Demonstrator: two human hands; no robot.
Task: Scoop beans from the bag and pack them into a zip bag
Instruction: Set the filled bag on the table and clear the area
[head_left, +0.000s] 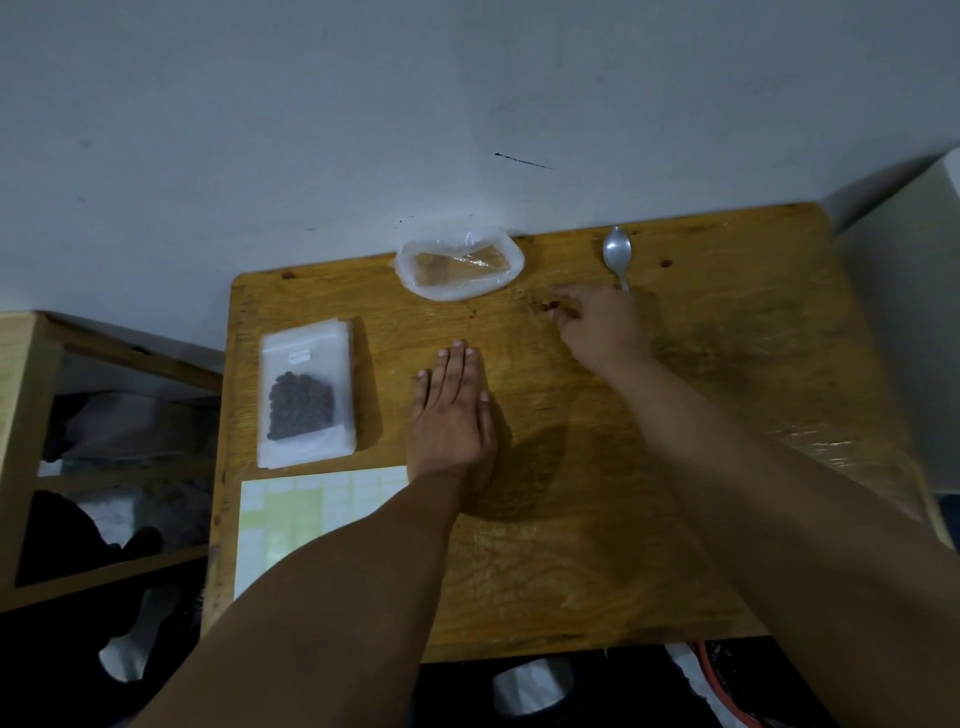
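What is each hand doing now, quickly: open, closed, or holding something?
Left hand: open, flat on the wooden table.
Right hand: curled beside the spoon; whether it holds anything cannot be told.

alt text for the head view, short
A person's left hand lies flat on a wooden table while the right hand reaches to loose beans beside a spoon. A zip bag holding beans lies at left, a clear bag at the far edge.

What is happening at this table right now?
A person is at a wooden table. The left hand lies flat on it. The right hand is at the handle of the spoon; whether it grips anything is unclear. A zip bag with beans lies at the left, a clear plastic bag by the far edge.
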